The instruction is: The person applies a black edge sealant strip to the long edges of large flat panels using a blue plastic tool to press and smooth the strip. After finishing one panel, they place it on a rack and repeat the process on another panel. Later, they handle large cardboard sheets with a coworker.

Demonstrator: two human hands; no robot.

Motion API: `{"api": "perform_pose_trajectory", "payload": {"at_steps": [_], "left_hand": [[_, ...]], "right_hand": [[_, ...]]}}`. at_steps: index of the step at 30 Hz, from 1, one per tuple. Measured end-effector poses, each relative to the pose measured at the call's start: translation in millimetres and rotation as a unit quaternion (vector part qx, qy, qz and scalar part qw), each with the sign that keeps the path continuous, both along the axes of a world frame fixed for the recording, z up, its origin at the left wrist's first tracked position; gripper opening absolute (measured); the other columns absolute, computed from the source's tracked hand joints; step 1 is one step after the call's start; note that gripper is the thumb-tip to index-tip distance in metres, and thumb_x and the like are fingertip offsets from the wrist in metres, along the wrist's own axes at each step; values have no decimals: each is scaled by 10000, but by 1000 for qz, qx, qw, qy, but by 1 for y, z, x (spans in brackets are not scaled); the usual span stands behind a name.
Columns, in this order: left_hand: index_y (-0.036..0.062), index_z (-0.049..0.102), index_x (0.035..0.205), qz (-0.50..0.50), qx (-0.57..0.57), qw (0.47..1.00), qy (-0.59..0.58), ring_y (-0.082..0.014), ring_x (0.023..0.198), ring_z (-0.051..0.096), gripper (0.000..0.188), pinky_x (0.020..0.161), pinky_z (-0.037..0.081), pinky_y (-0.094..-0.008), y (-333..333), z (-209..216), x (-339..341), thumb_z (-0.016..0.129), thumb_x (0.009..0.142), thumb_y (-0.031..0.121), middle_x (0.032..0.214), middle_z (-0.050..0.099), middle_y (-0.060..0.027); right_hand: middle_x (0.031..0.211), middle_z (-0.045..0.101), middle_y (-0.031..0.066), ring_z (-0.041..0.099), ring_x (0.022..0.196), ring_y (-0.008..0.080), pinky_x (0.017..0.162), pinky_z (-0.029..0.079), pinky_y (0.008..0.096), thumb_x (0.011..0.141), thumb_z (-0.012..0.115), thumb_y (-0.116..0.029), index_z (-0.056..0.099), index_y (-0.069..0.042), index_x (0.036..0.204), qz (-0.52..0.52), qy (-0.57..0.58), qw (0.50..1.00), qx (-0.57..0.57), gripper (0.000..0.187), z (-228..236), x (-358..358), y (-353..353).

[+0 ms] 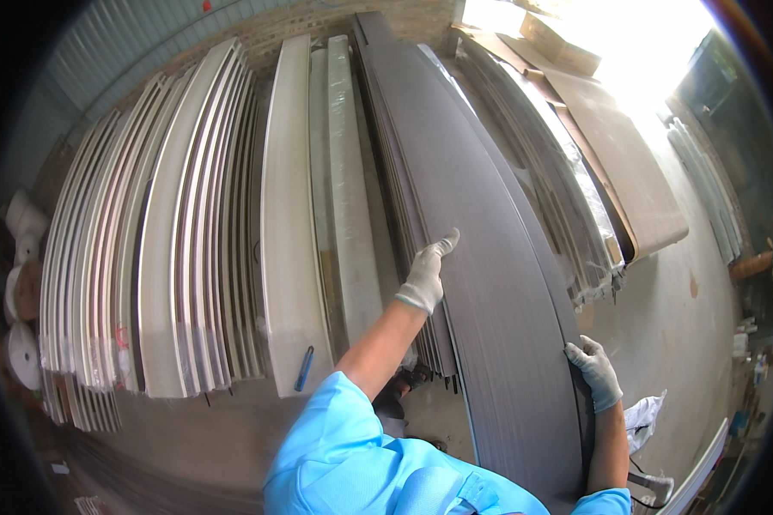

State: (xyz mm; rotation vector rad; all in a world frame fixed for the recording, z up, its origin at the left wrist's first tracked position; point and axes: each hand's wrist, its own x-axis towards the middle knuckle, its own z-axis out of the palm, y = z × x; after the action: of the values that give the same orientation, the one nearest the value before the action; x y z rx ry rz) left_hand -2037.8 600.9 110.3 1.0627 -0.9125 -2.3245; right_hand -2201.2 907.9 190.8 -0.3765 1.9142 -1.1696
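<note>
Holding grey panel (489, 232) at both sides, gripping left edge with gloved left hand (428, 273), curling gloved right hand (597, 375) over right edge, wearing blue shirt (352, 455).

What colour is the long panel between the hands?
The panel is dark grey, clearest in the head view.

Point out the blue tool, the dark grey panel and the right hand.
Blue tool (305, 369): head view, on the middle of its slim body.
Dark grey panel (500, 262): head view, on its broad upper face.
Right hand (598, 374): head view, on its gloved back.
</note>
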Motion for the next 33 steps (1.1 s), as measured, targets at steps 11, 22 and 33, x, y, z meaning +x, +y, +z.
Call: {"api": "perform_pose_trajectory", "payload": {"at_steps": [11,22,33], "left_hand": [[15,537,1426,35,2,997,-63,-289,1520,260,665,1256,174,-436,-47,-73,-36,684,940,444,1592,392,-171],[-61,218,1565,33,-7,996,-77,-326,1549,143,1132,1256,109,-478,-64,-133,-44,791,814,563,1649,238,-218],[-75,351,1511,-29,1,974,-226,-343,1544,170,996,1247,134,-487,-54,-195,-48,768,855,549,1622,305,-230]], "right_hand": [[935,698,40,637,807,83,743,523,231,947,750,-301,641,47,1164,61,-8,998,-17,425,-83,-45,-27],[978,697,42,629,859,88,771,522,250,934,763,-298,646,33,1151,48,-77,995,-40,412,-132,-55,-42],[942,715,48,627,860,110,777,511,297,995,665,-274,672,28,1128,64,65,995,46,330,-261,-64,-26]]}}
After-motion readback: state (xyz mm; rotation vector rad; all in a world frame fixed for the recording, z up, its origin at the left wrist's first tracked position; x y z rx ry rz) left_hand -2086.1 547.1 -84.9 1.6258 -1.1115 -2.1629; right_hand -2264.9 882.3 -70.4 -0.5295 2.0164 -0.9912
